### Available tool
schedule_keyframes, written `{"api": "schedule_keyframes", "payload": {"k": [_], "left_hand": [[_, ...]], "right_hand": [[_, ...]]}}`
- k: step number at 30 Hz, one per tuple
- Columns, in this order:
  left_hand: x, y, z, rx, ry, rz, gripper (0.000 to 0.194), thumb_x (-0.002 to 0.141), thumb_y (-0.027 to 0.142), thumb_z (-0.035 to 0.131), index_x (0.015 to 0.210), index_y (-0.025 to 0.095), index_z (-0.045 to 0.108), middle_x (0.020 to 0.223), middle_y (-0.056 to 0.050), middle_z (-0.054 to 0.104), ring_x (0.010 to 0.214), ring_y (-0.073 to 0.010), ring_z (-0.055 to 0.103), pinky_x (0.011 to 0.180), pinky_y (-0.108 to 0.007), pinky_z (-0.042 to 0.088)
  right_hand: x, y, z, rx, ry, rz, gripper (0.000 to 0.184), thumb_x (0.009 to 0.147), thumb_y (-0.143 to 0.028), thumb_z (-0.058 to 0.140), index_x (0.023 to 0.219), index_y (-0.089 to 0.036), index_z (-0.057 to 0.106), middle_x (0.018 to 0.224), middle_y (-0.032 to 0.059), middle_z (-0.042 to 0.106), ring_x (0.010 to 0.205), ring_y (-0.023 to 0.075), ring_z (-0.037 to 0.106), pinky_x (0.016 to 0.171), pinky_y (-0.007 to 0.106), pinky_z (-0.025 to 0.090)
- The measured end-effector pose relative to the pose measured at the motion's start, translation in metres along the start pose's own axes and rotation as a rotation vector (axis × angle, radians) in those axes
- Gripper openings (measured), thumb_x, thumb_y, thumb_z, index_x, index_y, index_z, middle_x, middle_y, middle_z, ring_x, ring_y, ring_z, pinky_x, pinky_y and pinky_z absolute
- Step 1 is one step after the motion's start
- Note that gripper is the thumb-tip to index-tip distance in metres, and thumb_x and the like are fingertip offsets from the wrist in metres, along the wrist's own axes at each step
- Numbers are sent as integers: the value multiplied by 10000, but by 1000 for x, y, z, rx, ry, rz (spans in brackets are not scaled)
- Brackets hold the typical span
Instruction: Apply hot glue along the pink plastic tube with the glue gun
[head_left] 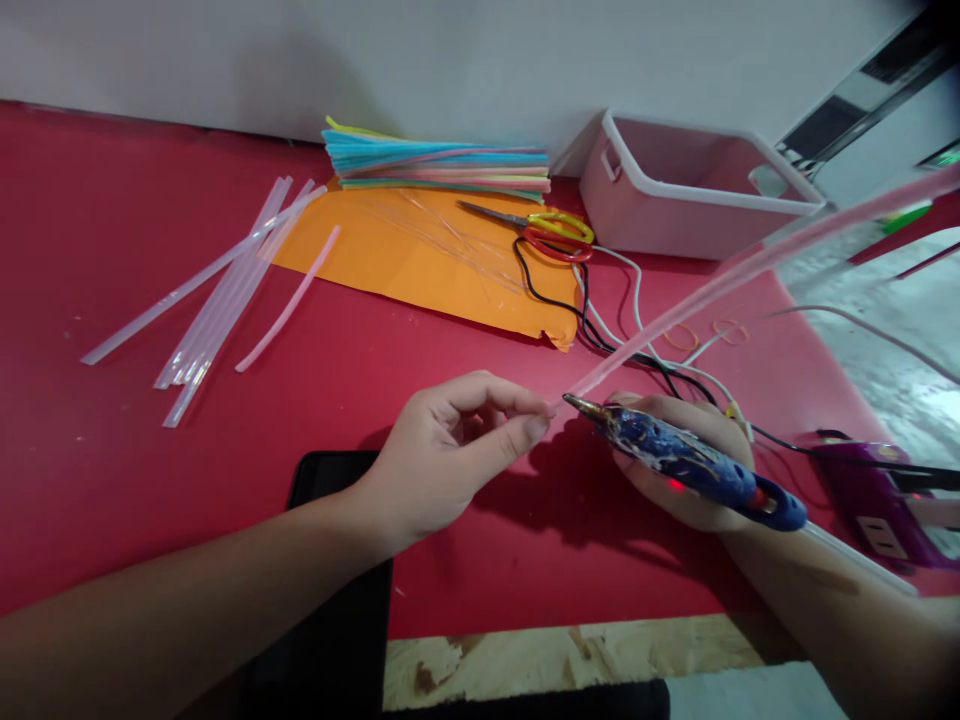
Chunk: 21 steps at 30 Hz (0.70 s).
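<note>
Between thumb and forefinger, my left hand pinches one end of a long pink pipe cleaner, which slants up to the right. A blue hot glue gun is in my right hand, its fingers wrapped round the body. Its metal nozzle points left, close to the pinched end; whether they touch I cannot tell. A clear glue stick sticks out of the back of the gun, and a small red light glows on its side.
Glue sticks and a short pink pipe cleaner lie at left. Behind are an orange envelope, scissors, bundled pipe cleaners and a pink bin. Cables run to a purple power strip. A black phone-like slab lies under my left forearm.
</note>
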<state>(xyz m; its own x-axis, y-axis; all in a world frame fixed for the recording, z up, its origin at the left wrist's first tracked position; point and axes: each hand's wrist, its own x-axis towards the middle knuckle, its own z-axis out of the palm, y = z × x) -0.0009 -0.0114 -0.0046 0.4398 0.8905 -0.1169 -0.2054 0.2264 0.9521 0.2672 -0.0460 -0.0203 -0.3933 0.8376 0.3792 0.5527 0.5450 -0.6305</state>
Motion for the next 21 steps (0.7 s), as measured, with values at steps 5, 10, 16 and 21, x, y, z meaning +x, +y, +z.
{"api": "schedule_keyframes", "payload": {"k": [5,10,16,21], "left_hand": [[-2,-1,1,-26,26,-87,203,831,267,853,815,192,665,611,73,574,469,-57,479,450,-184,392],[-1,-2,0,-37,2,-103,184,872,288,820,831,191,670,588,69,556,467,-68,490,447,-183,400],[0,0,1,-54,-11,-100,204,845,294,849,799,177,688,583,66,558,471,-56,460,456,-183,363],[1,3,1,-67,-21,-79,223,813,276,878,770,182,680,595,67,581,489,-57,463,478,-193,367]], "right_hand": [[0,2,-1,-9,10,65,126,904,-194,740,890,-287,657,659,-28,696,467,153,604,442,251,513],[-3,4,3,31,28,70,103,891,-235,764,897,-296,681,681,-26,713,500,162,626,454,261,533],[-2,2,4,120,-61,44,143,898,-211,736,977,-315,677,715,-38,735,498,153,644,488,253,549],[3,2,5,151,-77,-14,160,876,-203,736,977,-302,661,739,-14,754,525,173,681,487,268,556]]}}
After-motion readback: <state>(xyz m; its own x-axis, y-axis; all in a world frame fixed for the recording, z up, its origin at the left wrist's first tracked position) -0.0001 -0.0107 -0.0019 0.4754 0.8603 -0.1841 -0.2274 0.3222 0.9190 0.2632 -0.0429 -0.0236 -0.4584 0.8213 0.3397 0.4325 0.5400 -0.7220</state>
